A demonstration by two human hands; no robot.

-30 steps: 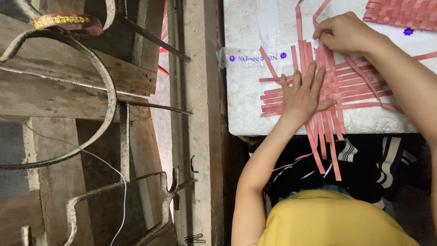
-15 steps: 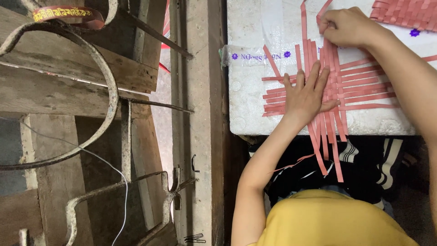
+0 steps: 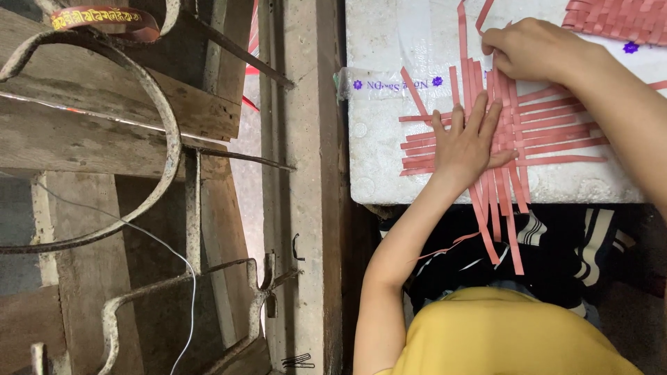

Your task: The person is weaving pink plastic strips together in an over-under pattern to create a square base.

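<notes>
A half-woven mat of pink strips (image 3: 511, 128) is spread on a white foam surface (image 3: 379, 149), with loose strip ends hanging over its near edge towards the lap. The left hand (image 3: 467, 142) is laid flat on the weave, fingers spread and pressing the strips down. The right hand (image 3: 531, 48) is bunched at the far side of the weave, its fingertips closed on the upper ends of the upright strips; exactly which strip is pinched cannot be told. A finished piece of pink weaving (image 3: 615, 19) is seen at the far right corner of the surface, well apart from the work. A band of clear tape (image 3: 389, 85) is stuck across the foam just left of the strips. To the left, a concrete post (image 3: 306, 173), weathered wooden planks (image 3: 104, 125) and a bent metal hoop (image 3: 163, 125) are found, none of them in the way of the hands. Against the frame half a second ago, the right hand is seen slightly nearer the weave's top edge, while the left hand is pressed in the same spot
</notes>
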